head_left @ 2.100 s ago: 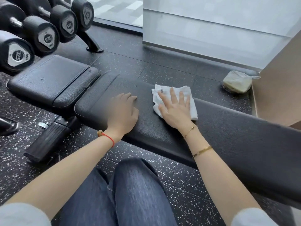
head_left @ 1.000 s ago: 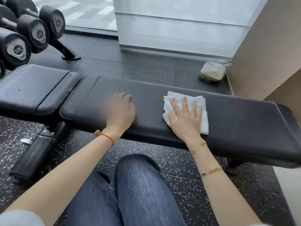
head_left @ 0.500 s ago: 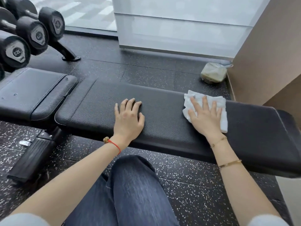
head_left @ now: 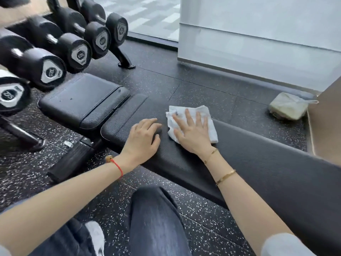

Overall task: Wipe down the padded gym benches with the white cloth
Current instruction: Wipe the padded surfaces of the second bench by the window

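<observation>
A long black padded bench (head_left: 258, 163) runs from the centre to the lower right. Its separate seat pad (head_left: 83, 100) lies at the left end. The folded white cloth (head_left: 191, 122) rests flat on the long pad near its left end. My right hand (head_left: 191, 133) presses down on the cloth with fingers spread. My left hand (head_left: 142, 139) lies palm down on the bare pad just left of the cloth, touching the bench and holding nothing.
A rack of black dumbbells (head_left: 55, 50) stands at the upper left, its foot (head_left: 125, 61) on the speckled rubber floor (head_left: 203, 93). A bagged pale object (head_left: 287, 106) sits by the beige wall (head_left: 328, 122) at right. My jeans-clad knee (head_left: 153, 218) is below.
My right hand has slid the cloth leftward along the pad, from the bench's middle back to beside my left hand. The view has swung left, showing more dumbbells.
</observation>
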Demonstrator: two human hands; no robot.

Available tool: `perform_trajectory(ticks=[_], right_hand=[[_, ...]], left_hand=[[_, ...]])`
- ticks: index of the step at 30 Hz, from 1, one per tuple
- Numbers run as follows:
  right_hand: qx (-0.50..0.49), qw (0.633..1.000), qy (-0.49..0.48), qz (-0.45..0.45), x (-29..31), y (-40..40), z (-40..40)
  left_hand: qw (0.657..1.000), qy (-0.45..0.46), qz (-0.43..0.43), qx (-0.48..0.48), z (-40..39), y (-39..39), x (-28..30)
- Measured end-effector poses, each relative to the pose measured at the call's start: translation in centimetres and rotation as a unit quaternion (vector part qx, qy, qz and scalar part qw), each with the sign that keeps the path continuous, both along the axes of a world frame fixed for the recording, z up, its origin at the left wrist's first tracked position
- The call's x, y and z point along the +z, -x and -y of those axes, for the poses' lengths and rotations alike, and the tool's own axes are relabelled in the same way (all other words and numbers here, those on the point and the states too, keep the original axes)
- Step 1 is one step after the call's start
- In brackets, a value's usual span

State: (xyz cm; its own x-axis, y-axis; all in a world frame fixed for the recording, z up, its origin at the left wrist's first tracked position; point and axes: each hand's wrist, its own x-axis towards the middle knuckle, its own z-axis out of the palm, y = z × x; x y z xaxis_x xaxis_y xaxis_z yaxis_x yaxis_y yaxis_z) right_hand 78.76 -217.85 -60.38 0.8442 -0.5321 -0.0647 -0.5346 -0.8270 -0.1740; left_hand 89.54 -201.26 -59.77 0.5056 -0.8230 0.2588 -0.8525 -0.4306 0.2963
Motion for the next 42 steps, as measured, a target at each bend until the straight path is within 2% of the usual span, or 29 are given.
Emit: perform_trajectory(ticks=[6, 12, 15, 20, 23, 27, 30, 34, 36, 39, 42], right_hand=[[0.067, 0.998, -0.007, -0.005, 0.8, -8.4, -2.9], [0.173, 0.985, 0.007, 0.028, -0.1, -3.9, -6.1], [0.147, 0.989, 0.007, 0.016, 0.0, -3.7, -3.8], [0.043, 0.999, 0.002, -0.012, 0.9, -10.9, -2.2], [0.088, 0.996, 0.012, -0.007, 0.5, -10.9, -4.6], [0.181, 0.983, 0.017, 0.022, -0.3, -4.4, -7.8], [0.162, 0.987, -0.003, 0.007, 0.1, -3.3, -6.1], [0.065, 0.998, 0.001, -0.013, 1.0, -9.3, -2.9], [0.049, 0.999, 0.002, -0.016, 1.0, -12.2, -3.4], [0.093, 0.995, 0.028, -0.002, 0.2, -12.6, -6.6], [0.155, 0.987, 0.034, 0.011, -0.5, -8.7, -8.6]], left_hand=[[0.997, -0.028, 0.038, 0.068, -5.4, -8.5, -0.3], [0.997, -0.038, 0.028, 0.066, -6.6, -11.3, -1.7], [0.998, -0.036, 0.021, 0.054, -6.7, -11.6, -2.2], [0.998, -0.007, -0.005, 0.056, -6.5, -11.6, -2.9], [0.999, 0.004, -0.015, 0.049, -6.5, -11.8, -3.0], [0.999, 0.003, -0.014, 0.034, -6.8, -12.4, -3.2], [1.000, 0.008, -0.015, 0.025, -6.9, -12.5, -3.2], [0.999, 0.015, -0.017, 0.023, -6.8, -12.5, -3.2], [0.999, 0.021, -0.015, 0.024, -6.7, -12.4, -3.2], [0.999, 0.022, -0.015, 0.029, -6.6, -12.2, -3.1], [0.999, 0.017, -0.019, 0.032, -6.7, -12.2, -3.2]])
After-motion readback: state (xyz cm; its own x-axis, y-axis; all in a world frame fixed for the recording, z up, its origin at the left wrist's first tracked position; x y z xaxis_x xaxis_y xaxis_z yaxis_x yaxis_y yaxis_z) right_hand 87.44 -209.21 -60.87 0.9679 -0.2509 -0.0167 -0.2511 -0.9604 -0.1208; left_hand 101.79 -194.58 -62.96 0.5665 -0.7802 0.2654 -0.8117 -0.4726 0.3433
